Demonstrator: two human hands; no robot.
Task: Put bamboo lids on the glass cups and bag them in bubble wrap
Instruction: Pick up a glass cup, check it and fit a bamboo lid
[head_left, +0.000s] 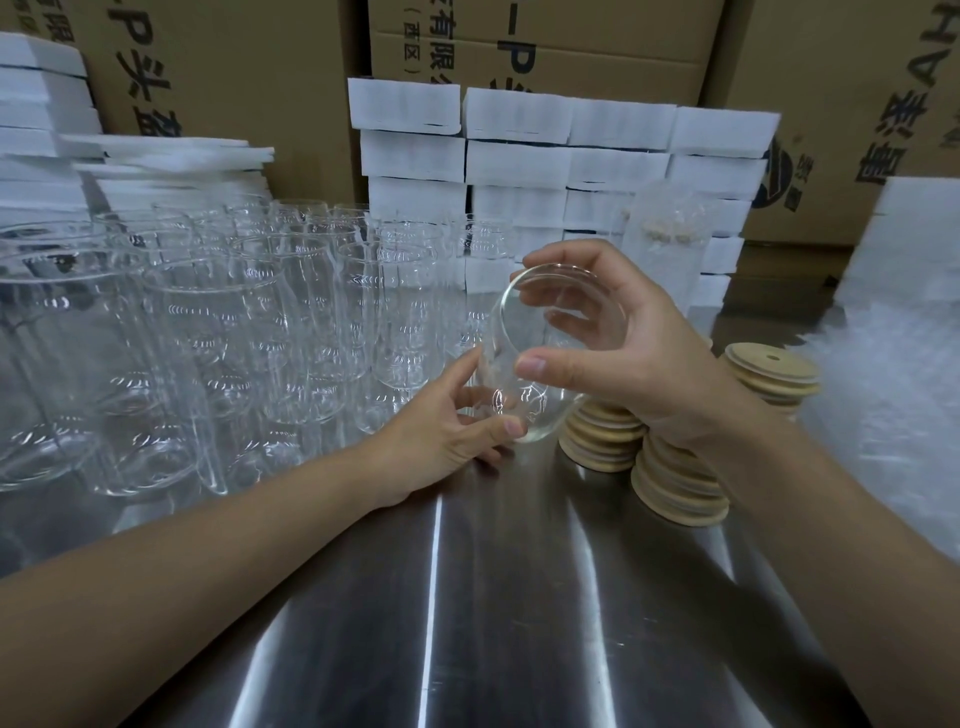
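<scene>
A clear glass cup (540, 332) is tilted with its open rim toward me, held above the steel table (467, 597). My right hand (623, 358) grips it around the rim, thumb in front and fingers behind. My left hand (447, 431) touches its lower body with thumb and fingertips. Stacks of round bamboo lids (675, 483) stand just under my right wrist, with another bamboo lid stack (774, 369) to the right. A heap of bubble wrap (898, 374) lies at the right edge.
Many empty glass cups (218, 332) crowd the left half of the table. White foam-wrapped packs (566, 156) are stacked behind, with foam sheets (171, 156) at the left and cardboard boxes (519, 47) along the back. A wrapped cup (670, 244) stands behind my right hand.
</scene>
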